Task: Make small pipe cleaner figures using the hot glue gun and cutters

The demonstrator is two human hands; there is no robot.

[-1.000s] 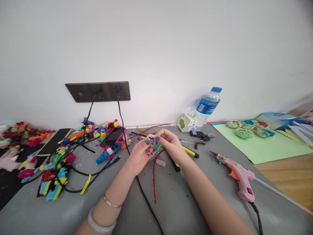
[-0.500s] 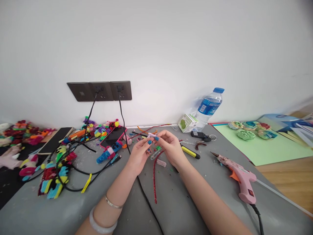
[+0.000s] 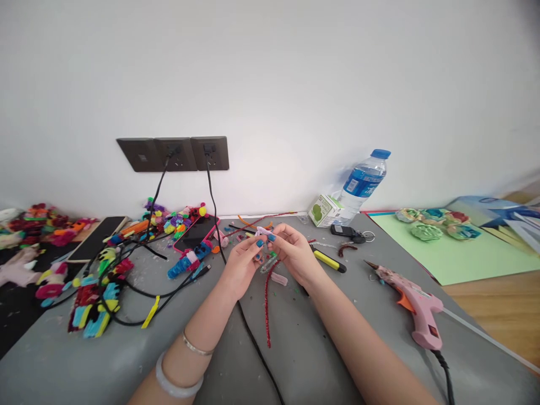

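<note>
In the head view, both hands, left (image 3: 244, 261) and right (image 3: 295, 253), meet near frame centre, fingers pinching the pale lilac piece (image 3: 264, 231) at their tips.

Grey table (image 3: 304, 349), pink glue gun (image 3: 422, 312), bottle (image 3: 363, 183)

Glue gun (image 3: 422, 309) right; black cable (image 3: 253, 337) crosses table (image 3: 312, 349).

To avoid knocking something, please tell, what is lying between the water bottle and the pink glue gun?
A key bunch and a curved brown piece, in the head view.
</note>
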